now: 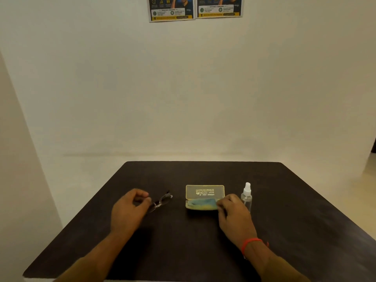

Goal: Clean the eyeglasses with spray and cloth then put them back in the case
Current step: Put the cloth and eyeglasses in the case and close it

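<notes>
Two hands are over a dark bench [203, 241] in front of a plain pale wall. The left hand [127, 211] is curled, and its fingers [147, 200] pinch one end of the glasses [160, 201]. The glasses stick out to the right of that hand, low over the bench. They look a bit blurry, so I cannot tell if they touch the top or hang just above it.

In the middle of the bench sits a yellow case [205, 197]. It is open, with its lid [205, 191] standing up at the back. Small print is on the inside of the lid, but it is too small to read. A blue and yellow cloth [202, 202] lies inside the bottom half of the case.

The right hand [234, 214] is at the right end of the case. Its fingers [220, 203] are bent and touch the right end of the cloth. I cannot tell if they have a real grip on it. A red string [249, 244] goes around that wrist.

Just to the right of the case stands a small clear spray bottle [246, 197] with a white top. It is upright, right behind the right hand.

High on the wall are two posters [195, 9], side by side.
</notes>
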